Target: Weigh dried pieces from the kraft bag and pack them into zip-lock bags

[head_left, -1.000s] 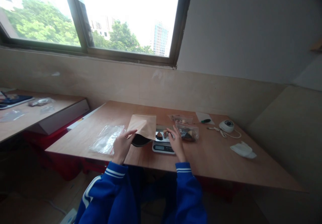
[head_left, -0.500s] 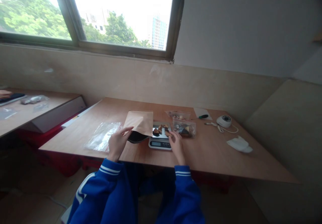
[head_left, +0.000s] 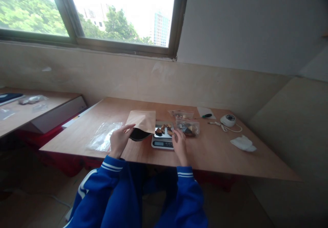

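Observation:
My left hand (head_left: 120, 140) is closed on the edge of a kraft paper bag (head_left: 143, 119), thumb on top. The bag's dark mouth faces me. Beside it is a small white digital scale (head_left: 162, 144) with a lit display and a metal plate. Several brown, dark-edged dried chunks (head_left: 163, 129) lie on the plate. My right hand (head_left: 180, 144) is at the plate's right side, its fingertips pinched at a brown chunk (head_left: 169, 132). The far side of that grip is partly hidden.
Zip bags of chunks (head_left: 188, 128) lie right of the scale. Beyond are a green-handled tool (head_left: 207, 115), a white dome camera (head_left: 228, 120) with cable and a crumpled white cloth (head_left: 243, 143). Clear plastic bags (head_left: 104, 136) lie left. A second table (head_left: 58, 101) stands further left.
The view has shifted slightly. My hands keep nearly the same places, at the bag and at the chunk. Another person's hand at the far left table has gone out of view.

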Motion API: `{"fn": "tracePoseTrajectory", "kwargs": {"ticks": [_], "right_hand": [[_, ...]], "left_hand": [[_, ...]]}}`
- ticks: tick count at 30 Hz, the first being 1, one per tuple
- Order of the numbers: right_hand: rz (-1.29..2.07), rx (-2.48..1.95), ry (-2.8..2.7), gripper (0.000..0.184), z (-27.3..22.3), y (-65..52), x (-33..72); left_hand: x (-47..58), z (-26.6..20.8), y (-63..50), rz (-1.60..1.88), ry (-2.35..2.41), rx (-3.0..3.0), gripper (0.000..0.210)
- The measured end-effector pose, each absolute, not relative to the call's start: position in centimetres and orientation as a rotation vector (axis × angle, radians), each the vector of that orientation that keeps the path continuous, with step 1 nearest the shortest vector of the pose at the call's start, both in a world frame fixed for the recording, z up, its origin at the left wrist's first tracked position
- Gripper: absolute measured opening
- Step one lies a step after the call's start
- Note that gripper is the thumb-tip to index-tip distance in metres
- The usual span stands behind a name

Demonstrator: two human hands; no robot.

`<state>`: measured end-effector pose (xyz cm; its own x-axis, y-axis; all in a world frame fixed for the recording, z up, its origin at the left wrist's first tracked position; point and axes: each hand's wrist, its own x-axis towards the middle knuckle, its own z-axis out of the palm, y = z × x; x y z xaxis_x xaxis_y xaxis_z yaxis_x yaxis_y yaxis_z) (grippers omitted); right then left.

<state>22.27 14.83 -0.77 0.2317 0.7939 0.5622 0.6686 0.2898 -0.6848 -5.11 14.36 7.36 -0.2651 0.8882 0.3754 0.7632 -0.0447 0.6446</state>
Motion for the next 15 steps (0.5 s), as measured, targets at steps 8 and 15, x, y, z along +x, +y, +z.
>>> {"fn": "tracePoseTrajectory", "kwargs": {"ticks": [8, 15], "right_hand": [[0.501, -1.061, -1.869, 0.030, 6.2, 9.6, 14.5], [0.387, -1.243, -2.132, 0.046, 4.4, 12.3, 7.4]], "left_hand": [[-4.8, 7.7, 14.5, 1.193, 2.026, 1.805, 0.025], [-4.5, 8.5, 13.1, 1.182, 2.102, 1.809, 0.024]]}}
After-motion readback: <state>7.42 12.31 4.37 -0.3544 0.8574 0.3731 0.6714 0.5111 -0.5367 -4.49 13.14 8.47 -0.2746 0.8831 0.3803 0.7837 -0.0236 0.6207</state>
